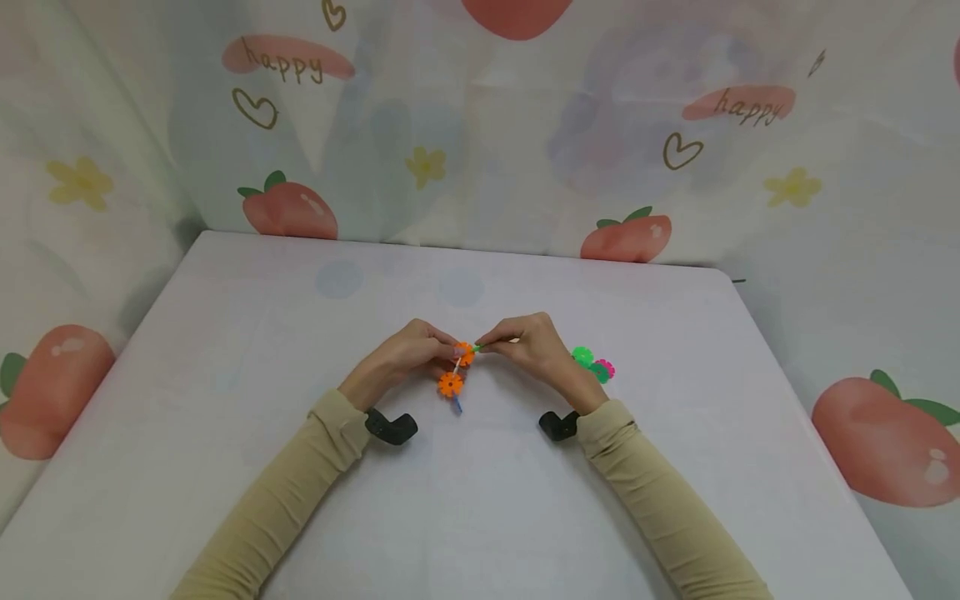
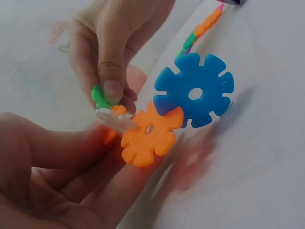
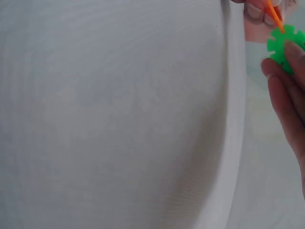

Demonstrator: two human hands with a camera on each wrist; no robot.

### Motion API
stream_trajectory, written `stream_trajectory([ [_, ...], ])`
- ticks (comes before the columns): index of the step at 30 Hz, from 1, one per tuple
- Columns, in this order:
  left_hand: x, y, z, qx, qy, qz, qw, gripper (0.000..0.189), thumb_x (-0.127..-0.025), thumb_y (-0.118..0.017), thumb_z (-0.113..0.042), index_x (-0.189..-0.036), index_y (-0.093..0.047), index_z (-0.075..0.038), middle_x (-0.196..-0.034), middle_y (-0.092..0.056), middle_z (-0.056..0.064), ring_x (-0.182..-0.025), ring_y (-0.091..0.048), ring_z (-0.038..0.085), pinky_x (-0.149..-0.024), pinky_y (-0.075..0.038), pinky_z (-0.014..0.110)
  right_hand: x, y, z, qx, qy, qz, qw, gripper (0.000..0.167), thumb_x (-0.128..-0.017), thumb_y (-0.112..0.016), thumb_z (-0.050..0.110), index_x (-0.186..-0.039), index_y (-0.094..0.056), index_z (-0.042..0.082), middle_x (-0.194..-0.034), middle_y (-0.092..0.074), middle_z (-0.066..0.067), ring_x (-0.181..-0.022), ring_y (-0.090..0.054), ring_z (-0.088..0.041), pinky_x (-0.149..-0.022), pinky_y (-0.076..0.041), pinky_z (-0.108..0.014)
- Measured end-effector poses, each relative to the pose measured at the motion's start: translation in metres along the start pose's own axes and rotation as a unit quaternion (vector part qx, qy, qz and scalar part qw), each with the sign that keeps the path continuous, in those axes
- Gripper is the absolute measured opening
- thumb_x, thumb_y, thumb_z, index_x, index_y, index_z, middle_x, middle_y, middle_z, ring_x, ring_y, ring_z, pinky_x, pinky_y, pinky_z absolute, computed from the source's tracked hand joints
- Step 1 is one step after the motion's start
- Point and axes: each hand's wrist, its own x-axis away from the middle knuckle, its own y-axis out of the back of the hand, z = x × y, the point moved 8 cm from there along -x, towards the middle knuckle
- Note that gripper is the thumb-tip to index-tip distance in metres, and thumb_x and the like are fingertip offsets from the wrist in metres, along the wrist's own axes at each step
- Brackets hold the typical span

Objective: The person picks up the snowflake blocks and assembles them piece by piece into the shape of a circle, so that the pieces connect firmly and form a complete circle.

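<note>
My left hand (image 1: pixel 405 352) holds a short chain of notched, flower-shaped plastic interlocking discs. In the left wrist view a blue disc (image 2: pixel 217 90) joins an orange disc (image 2: pixel 143 143), followed by a white disc (image 2: pixel 112 119) and another orange disc, partly hidden by the fingers. My right hand (image 1: pixel 531 343) pinches a green disc (image 3: pixel 278 45) between thumb and fingers. That green disc touches the edge of the orange disc (image 1: pixel 467 355) at the chain's upper end. Whether the two slots are fully locked I cannot tell.
Right of my right wrist lie a light green disc (image 1: pixel 582 357), a dark green disc (image 1: pixel 600 372) and a pink disc (image 1: pixel 609 367), close together on the white-covered table (image 1: pixel 480 517). Black wrist mounts (image 1: pixel 393 428) sit under both wrists. A fruit-patterned cloth (image 1: pixel 495 167) hangs behind.
</note>
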Motion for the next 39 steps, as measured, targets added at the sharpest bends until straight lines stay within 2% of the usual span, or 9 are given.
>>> stream_trajectory([
  [9, 0.001, -0.002, -0.001, 0.023, 0.011, -0.01, 0.9996, 0.026, -0.099, -0.065, -0.007, -0.121, -0.073, 0.005, -0.093, -0.079, 0.011, -0.077, -0.074, 0.012, -0.066, -0.058, 0.022, 0.003, 0.003, -0.007, -0.005, -0.024, -0.03, 0.9993, 0.011, -0.081, -0.084, -0.002, -0.087, -0.084, 0.007, -0.084, -0.08, -0.006, -0.08, -0.077, -0.021, -0.073, -0.059, -0.021],
  [16, 0.001, -0.004, 0.0, 0.053, 0.024, -0.01, 0.9983, 0.029, -0.099, -0.063, -0.003, -0.124, -0.07, 0.009, -0.085, -0.078, 0.009, -0.072, -0.074, 0.012, -0.065, -0.059, 0.023, 0.004, 0.002, -0.001, 0.002, 0.007, -0.038, 0.9993, 0.011, -0.08, -0.084, -0.004, -0.087, -0.083, 0.005, -0.084, -0.079, -0.008, -0.078, -0.078, -0.023, -0.073, -0.061, -0.026],
  [22, 0.002, -0.006, -0.001, 0.063, 0.033, -0.007, 0.9974, 0.029, -0.099, -0.063, -0.005, -0.123, -0.069, 0.01, -0.08, -0.076, 0.007, -0.069, -0.072, 0.011, -0.063, -0.058, 0.022, 0.005, 0.003, -0.01, -0.028, -0.054, -0.041, 0.9973, 0.011, -0.08, -0.086, -0.001, -0.087, -0.084, 0.007, -0.084, -0.08, -0.007, -0.077, -0.077, -0.019, -0.07, -0.058, -0.018],
  [27, 0.002, -0.006, -0.002, 0.041, 0.026, 0.02, 0.9987, 0.028, -0.101, -0.062, -0.007, -0.122, -0.07, 0.01, -0.088, -0.078, 0.009, -0.074, -0.073, 0.012, -0.065, -0.058, 0.022, 0.004, -0.003, -0.014, -0.044, -0.086, 0.0, 0.9953, 0.01, -0.083, -0.083, 0.0, -0.091, -0.084, 0.006, -0.088, -0.08, -0.008, -0.082, -0.078, -0.019, -0.074, -0.06, -0.021],
  [34, 0.004, -0.014, -0.004, 0.012, 0.008, 0.104, 0.9944, 0.033, -0.106, -0.057, -0.016, -0.123, -0.069, 0.01, -0.103, -0.078, 0.017, -0.082, -0.075, 0.017, -0.074, -0.061, 0.027, 0.007, -0.008, -0.02, -0.062, -0.137, 0.073, 0.9859, 0.013, -0.087, -0.08, 0.003, -0.099, -0.083, 0.008, -0.096, -0.08, -0.007, -0.088, -0.077, -0.017, -0.08, -0.061, -0.025],
  [39, 0.006, -0.016, -0.004, -0.01, 0.012, 0.111, 0.9937, 0.036, -0.105, -0.061, -0.024, -0.126, -0.067, 0.005, -0.102, -0.078, 0.012, -0.077, -0.071, 0.015, -0.067, -0.058, 0.023, 0.007, -0.012, -0.019, -0.093, -0.148, 0.102, 0.9793, 0.014, -0.091, -0.077, 0.003, -0.103, -0.082, 0.008, -0.1, -0.08, -0.006, -0.092, -0.076, -0.017, -0.082, -0.06, -0.025],
])
